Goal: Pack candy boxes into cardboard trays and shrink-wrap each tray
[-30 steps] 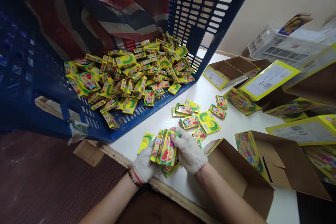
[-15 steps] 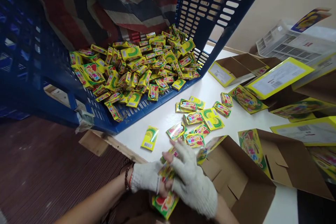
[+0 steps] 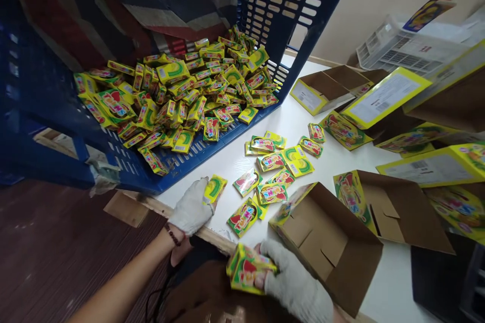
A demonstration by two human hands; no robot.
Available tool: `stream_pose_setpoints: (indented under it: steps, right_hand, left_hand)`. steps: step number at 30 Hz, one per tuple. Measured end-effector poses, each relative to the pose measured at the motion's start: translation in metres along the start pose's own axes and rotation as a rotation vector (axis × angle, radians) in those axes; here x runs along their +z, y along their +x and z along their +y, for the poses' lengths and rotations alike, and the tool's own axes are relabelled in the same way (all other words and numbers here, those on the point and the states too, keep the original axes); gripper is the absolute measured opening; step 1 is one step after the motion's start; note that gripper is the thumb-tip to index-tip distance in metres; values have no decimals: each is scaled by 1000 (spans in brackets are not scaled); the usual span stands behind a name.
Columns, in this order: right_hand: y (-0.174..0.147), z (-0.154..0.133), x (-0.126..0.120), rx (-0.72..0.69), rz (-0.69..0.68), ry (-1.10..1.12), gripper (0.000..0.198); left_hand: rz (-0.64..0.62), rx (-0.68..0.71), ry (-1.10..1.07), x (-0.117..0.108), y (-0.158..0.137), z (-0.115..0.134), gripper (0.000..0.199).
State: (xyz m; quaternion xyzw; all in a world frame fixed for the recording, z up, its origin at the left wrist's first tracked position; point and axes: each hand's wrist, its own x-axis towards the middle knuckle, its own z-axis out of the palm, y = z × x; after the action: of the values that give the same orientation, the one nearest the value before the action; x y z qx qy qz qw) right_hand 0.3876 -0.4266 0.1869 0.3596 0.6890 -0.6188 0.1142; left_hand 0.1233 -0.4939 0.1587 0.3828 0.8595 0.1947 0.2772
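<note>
My left hand (image 3: 192,208), in a white fingerless glove, has its fingers around a small yellow box (image 3: 214,189) with a green melon-like picture, at the table's front edge. Lower down, my right hand (image 3: 295,277), gloved the same way, grips a few small yellow-green boxes (image 3: 248,270) printed with red fruit, close to my lap. Between the hands and the crate, several loose small boxes (image 3: 272,194) lie on the white table. An open brown carton (image 3: 322,242) stands just beyond my right hand, with bare flaps showing inside.
A big blue crate (image 3: 223,142), tipped toward me, holds a heap of the same small boxes, with a striped sheet (image 3: 178,5) behind them. More open cartons (image 3: 401,212) crowd the right side. A white plastic basket (image 3: 413,50) stands at the back right.
My hands were together over the small boxes and have parted. The left has moved up and taken hold of the lone yellow box; the right has moved down with several boxes.
</note>
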Motion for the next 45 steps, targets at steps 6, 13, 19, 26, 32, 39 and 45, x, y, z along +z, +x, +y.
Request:
stream_pose_setpoints:
  steps: [6,13,19,26,32,39,45]
  right_hand:
    - [24,-13,32,-347,218,647,56]
    - [1,10,12,-269,341,188,50]
    - [12,16,3,-539,412,-660,66]
    - [48,-22,9,-530,496,-887,41]
    - [60,-26,15,-442,356,-872,60]
    - [74,-30,36,-556,461,-742,69]
    - [82,3,31,-726,578,-616,107]
  left_hand:
    - [-513,270,-808,13,-43,6,45]
    - [-15,362,-124,52,-32,23,22]
    - [-179,515,-44,51,-4,26,16]
    - [-381,578,-162,11,16,27,44]
    - [7,323,238,37,55,73,41]
    - [-215,341,-26,8,56,38,24]
    - [-226,154,-744,20,13,3,48]
